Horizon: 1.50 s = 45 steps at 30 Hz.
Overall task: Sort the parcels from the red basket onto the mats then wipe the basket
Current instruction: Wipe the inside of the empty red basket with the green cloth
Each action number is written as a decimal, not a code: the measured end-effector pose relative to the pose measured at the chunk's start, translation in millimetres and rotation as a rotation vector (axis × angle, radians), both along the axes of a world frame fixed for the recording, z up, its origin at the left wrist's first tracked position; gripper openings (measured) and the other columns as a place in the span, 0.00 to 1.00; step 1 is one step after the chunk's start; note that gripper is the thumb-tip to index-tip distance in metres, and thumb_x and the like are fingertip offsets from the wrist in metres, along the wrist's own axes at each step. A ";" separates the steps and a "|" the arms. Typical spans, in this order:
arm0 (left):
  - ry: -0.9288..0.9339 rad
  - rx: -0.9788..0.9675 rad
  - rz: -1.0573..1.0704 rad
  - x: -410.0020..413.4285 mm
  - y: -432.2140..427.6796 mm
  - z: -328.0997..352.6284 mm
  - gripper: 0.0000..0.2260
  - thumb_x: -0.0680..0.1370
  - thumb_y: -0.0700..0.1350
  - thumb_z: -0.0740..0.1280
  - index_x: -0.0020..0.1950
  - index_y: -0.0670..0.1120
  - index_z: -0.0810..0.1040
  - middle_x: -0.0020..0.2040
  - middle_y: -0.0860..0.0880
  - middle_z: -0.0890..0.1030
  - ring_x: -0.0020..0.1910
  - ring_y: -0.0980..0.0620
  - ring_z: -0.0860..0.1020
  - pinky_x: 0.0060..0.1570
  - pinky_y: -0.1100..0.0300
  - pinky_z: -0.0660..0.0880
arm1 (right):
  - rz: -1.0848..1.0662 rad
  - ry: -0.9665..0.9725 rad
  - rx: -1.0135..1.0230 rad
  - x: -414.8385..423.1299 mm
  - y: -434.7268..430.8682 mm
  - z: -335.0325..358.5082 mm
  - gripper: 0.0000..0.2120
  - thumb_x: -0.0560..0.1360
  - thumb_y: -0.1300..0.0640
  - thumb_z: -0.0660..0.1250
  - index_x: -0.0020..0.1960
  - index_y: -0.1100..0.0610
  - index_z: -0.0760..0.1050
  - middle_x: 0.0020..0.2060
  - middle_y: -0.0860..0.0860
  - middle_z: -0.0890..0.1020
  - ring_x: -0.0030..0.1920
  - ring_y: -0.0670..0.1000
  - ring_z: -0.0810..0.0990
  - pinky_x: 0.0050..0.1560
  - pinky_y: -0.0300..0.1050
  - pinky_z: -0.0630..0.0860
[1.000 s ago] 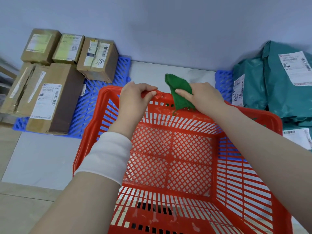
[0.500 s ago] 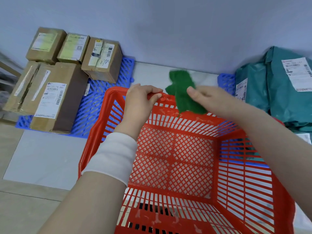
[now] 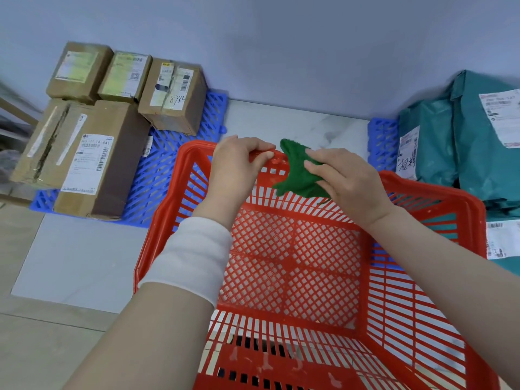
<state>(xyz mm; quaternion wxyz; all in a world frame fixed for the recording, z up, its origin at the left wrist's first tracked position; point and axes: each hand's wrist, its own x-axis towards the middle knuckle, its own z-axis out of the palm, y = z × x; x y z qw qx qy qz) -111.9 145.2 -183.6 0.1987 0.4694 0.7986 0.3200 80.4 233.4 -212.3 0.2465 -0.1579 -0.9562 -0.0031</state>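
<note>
The red basket stands on the floor in front of me with nothing inside it. My left hand grips its far rim, fingers curled over the edge. Beside it my right hand presses a green cloth against the far rim and wall, fingers laid over the cloth. Several brown cardboard boxes sit on the blue mat at the left. Teal mailer bags lie on another blue mat at the right.
A grey wall closes off the far side. Pale floor tiles lie between the left mat and the basket. A wooden frame shows at the far left edge.
My right hand with the green cloth has slid along the far rim, right and then back toward the left hand. The left hand keeps its grip on the rim.
</note>
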 end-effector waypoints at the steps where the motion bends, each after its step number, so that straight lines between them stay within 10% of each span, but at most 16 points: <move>1: -0.005 -0.003 0.000 0.0 0.0 0.5 0.09 0.76 0.48 0.66 0.55 0.51 0.82 0.53 0.51 0.83 0.60 0.47 0.74 0.68 0.49 0.64 | 0.013 -0.008 0.036 3.1 -0.1 1.8 0.07 0.73 0.64 0.69 0.49 0.65 0.81 0.48 0.60 0.84 0.47 0.59 0.83 0.46 0.49 0.78; 7: -0.027 -0.015 0.019 2.2 -0.8 2.2 0.10 0.76 0.48 0.67 0.55 0.51 0.82 0.53 0.50 0.83 0.60 0.46 0.74 0.66 0.47 0.67 | -0.032 -0.005 0.005 30.2 -6.5 26.9 0.13 0.79 0.63 0.59 0.44 0.65 0.80 0.41 0.60 0.83 0.40 0.59 0.80 0.41 0.48 0.72; 17: 0.001 0.013 0.012 5.2 -2.0 6.8 0.10 0.76 0.47 0.66 0.55 0.49 0.81 0.51 0.51 0.83 0.56 0.50 0.73 0.67 0.52 0.63 | -0.096 -0.089 -0.076 -19.8 -27.4 -2.9 0.25 0.67 0.64 0.73 0.63 0.65 0.73 0.63 0.59 0.76 0.65 0.58 0.73 0.66 0.55 0.69; 29: -0.015 -0.027 -0.008 1.5 0.4 3.2 0.10 0.77 0.48 0.65 0.56 0.51 0.81 0.52 0.50 0.82 0.55 0.51 0.75 0.60 0.54 0.71 | -0.258 0.008 0.296 15.4 -4.6 -9.9 0.11 0.77 0.57 0.64 0.57 0.59 0.78 0.52 0.52 0.83 0.57 0.53 0.73 0.65 0.54 0.62; 45: 0.025 0.016 -0.004 4.1 -1.6 5.9 0.10 0.76 0.46 0.66 0.55 0.48 0.82 0.49 0.54 0.81 0.50 0.56 0.74 0.57 0.64 0.66 | -0.027 0.073 0.116 -23.0 -5.0 -4.6 0.11 0.72 0.63 0.68 0.54 0.66 0.80 0.51 0.59 0.83 0.50 0.57 0.82 0.56 0.49 0.75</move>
